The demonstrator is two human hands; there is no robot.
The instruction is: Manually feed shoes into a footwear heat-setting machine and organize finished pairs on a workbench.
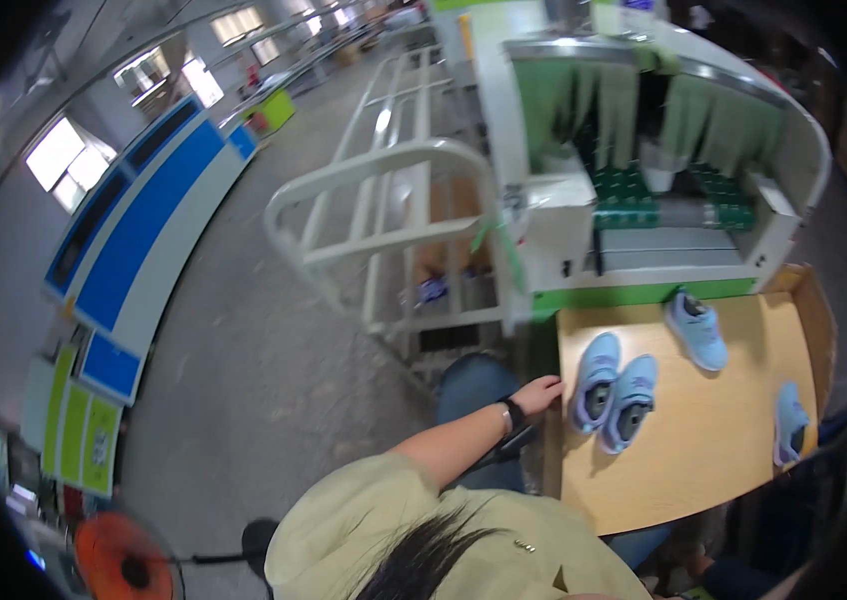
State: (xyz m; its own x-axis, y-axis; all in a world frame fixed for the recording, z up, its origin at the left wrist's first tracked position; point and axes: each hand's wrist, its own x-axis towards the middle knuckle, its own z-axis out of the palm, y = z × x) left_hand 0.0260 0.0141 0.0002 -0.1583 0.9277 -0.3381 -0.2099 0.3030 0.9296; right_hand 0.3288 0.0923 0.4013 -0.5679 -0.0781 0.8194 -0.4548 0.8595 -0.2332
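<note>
My left hand (541, 393) rests against the left edge of a wooden tabletop (684, 440), its fingers stretched toward the rim and holding nothing that I can see. A dark band circles that wrist. Just right of the hand, two light blue sneakers (596, 380) (630, 402) stand side by side. Farther back lies another light blue sneaker (701, 335), close to the machine. A further blue sneaker (792, 425) sits at the tabletop's right edge. My right hand is not in view.
Behind the tabletop stands a white machine (554, 225) with pale strip curtains (604, 110) and a green belt (629, 195). A white metal rack (384, 160) is left of it. An orange fan (124, 570) is at lower left, below blue-and-white panels (149, 230). Cardboard (816, 330) borders the right side.
</note>
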